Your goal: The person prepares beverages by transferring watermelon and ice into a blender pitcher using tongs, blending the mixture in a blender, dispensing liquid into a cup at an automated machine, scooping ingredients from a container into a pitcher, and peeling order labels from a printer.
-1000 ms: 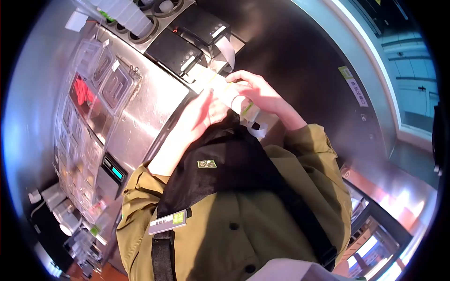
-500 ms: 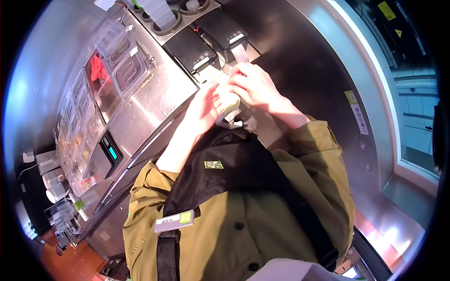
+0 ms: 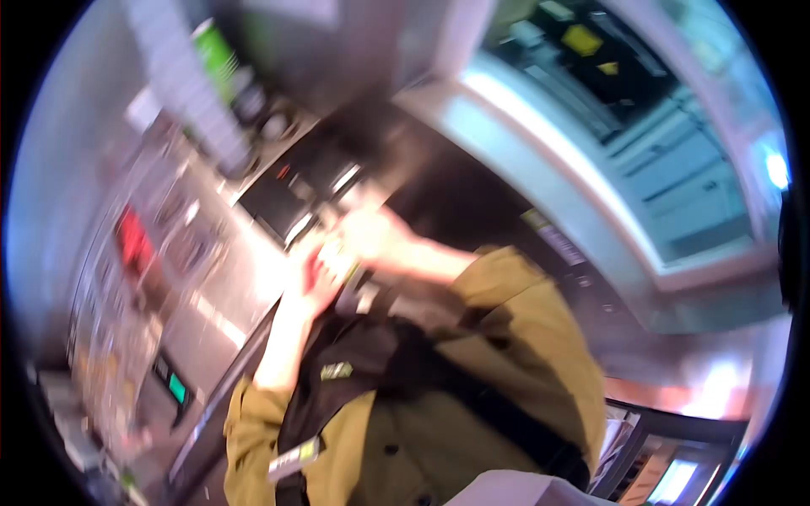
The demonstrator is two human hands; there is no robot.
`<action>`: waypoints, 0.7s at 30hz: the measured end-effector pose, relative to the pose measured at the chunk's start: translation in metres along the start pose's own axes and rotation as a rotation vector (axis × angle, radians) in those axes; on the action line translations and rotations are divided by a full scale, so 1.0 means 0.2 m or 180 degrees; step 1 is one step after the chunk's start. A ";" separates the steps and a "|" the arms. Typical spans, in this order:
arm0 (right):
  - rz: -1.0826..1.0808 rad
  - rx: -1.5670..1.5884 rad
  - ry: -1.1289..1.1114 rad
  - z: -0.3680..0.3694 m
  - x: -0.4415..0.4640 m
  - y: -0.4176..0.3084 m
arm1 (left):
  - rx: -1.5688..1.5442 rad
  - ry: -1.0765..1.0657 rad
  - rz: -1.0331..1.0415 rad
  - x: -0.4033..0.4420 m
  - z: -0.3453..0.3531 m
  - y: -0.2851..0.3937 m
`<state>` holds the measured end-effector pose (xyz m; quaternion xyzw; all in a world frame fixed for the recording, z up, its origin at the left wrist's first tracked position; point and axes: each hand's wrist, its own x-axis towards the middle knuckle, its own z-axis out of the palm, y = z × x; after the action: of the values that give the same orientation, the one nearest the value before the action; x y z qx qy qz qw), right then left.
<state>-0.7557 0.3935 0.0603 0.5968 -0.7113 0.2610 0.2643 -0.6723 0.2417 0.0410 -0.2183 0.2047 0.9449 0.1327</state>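
Note:
My two hands meet close together in front of the black apron, blurred by motion. My left hand [image 3: 310,278] is curled around a small pale item with a greenish marking [image 3: 339,260]; its exact kind does not show. Just to the right, my right hand [image 3: 371,237] bends over the same spot with its fingers drawn in, and what is between them is hidden. Right beyond the hands stand two black boxy machines like label printers, a near one [image 3: 274,205] and a far one [image 3: 325,160], each with a light front slot.
To the left, a steel counter [image 3: 211,291] carries clear lidded containers [image 3: 190,244], a red item [image 3: 133,240] and a scale with a lit display [image 3: 176,388]. Stacked cups [image 3: 190,88] rise behind the machines. A dark panel [image 3: 456,185] and a window-like opening [image 3: 692,185] are at right.
The view has swung, so hands and machines appear lower and further left, and more of the opening shows at right. My hands stay together at the pale item.

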 end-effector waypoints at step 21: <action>0.0496 -0.0328 -0.0858 -0.05 -0.05 -0.01 | 0.0739 0.0248 -0.0416 0.12 0.00 -0.09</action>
<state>-0.7522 0.4063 0.0611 0.5551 -0.7968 0.1614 0.1756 -0.6860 0.2614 0.0232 -0.2508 0.3030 0.8950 0.2103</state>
